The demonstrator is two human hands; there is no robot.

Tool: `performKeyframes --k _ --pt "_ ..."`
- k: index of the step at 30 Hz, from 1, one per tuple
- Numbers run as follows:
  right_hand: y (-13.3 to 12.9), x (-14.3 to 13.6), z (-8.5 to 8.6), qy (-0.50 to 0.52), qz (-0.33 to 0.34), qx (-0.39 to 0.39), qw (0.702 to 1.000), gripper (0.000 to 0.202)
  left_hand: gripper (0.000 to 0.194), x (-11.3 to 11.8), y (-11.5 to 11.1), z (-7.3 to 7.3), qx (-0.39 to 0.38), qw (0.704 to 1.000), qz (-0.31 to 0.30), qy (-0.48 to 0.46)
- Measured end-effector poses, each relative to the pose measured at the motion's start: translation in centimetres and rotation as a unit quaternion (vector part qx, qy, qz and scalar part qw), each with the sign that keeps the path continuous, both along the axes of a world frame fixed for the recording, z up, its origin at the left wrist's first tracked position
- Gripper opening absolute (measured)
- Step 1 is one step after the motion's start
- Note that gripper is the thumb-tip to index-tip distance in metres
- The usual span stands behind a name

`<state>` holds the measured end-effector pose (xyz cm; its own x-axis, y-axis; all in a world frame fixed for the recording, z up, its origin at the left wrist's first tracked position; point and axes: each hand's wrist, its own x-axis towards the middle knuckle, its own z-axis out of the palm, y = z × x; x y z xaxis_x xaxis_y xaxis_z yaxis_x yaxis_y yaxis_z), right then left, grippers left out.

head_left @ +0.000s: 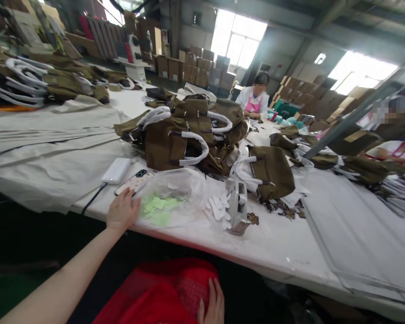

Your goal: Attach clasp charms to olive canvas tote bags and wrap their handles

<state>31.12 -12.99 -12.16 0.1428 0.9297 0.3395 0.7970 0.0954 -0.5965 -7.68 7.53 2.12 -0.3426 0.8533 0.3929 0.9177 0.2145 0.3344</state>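
At the table's front edge, my left hand [123, 210] lies with fingers stretched out, its tips at the lower end of a phone [134, 182] in a patterned case. Just right of it sits a clear plastic bag [184, 182] with light green paper slips [162, 204] inside. A white power bank [116, 171] with a black cable rests behind the hand. My right hand [213, 302] rests on the red cloth [175, 288] over my lap, fingers extended and partly cut off by the frame. Neither hand appears to grip anything.
Olive bags [165, 144] with white-wrapped handles are heaped mid-table; another bag [272, 171] lies to the right. White tags [218, 208], a grey tape dispenser [238, 209] and small brown pieces [253, 218] are nearer. A co-worker [254, 101] is across the table.
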Motion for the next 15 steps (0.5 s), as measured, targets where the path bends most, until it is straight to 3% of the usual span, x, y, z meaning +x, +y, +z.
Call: performKeyframes --k 7,11,15 --pt "-0.1 7.0 -1.7 -0.078 -0.027 -0.009 0.997 0.067 0.062 0.4 -0.2 -0.1 0.011 1.0 -0.007 -0.008" --pt "0.1 6.0 -1.2 -0.061 -0.017 -0.027 0.998 0.064 0.064 0.4 -0.1 0.0 0.016 1.0 -0.012 -0.004" --pt "1.6 3.3 2.0 -0.033 -0.045 -0.031 0.998 0.059 0.064 0.3 -0.1 0.1 0.033 0.999 -0.015 0.003"
